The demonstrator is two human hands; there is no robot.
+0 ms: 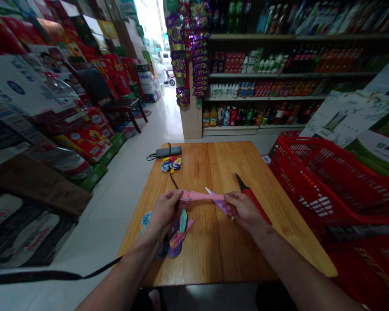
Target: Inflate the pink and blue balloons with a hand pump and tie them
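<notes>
The pink strip [199, 196] is stretched above the middle of the wooden surface [214, 168], its left end pinched in the grip of the left hand [168, 205] and its right end in that of the right hand [243, 207], where a purple piece [219, 204] with white tip also shows. Near left lie colourful pieces [179, 237], partly hidden by the left arm; on the right lies a red and black tool [259, 205], and at the far left a grey device [168, 152].
</notes>
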